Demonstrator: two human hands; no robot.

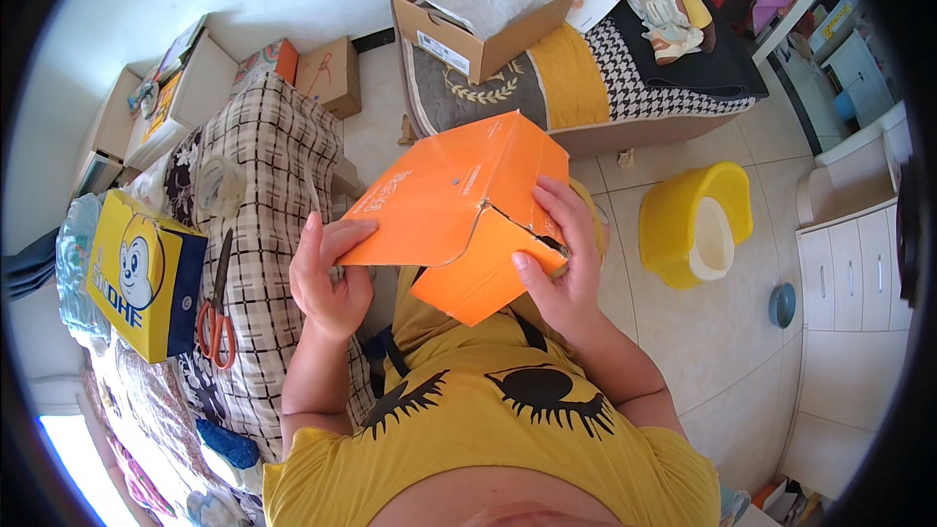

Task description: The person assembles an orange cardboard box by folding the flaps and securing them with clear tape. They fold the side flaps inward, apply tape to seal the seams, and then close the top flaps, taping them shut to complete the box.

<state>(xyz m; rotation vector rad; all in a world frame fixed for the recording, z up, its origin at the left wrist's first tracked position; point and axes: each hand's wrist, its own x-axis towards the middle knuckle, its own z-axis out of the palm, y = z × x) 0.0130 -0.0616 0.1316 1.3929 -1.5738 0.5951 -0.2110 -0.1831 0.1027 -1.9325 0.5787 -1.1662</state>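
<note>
An orange cardboard box (pixel 449 185) is in front of my body, tilted, with a large panel slanting toward the left and another panel bent down at the front. A dark gap shows along its creased, worn corner at the right. My left hand (pixel 330 276) grips the box at the edge of the left panel; part of its fingers is hidden. On the other side, my right hand (pixel 564 263) holds the right end, thumb in front near the gap and fingers over the side. What is inside the box cannot be seen.
On the left, a checked cloth (pixel 283 166) bears orange-handled scissors (pixel 217 317), a roll of clear tape (pixel 221 185) and a yellow-and-blue box (pixel 142 273). An opened brown carton (pixel 478 49) stands on the bed ahead. A yellow potty (pixel 673 234) sits on the floor at right, near drawers (pixel 847 273).
</note>
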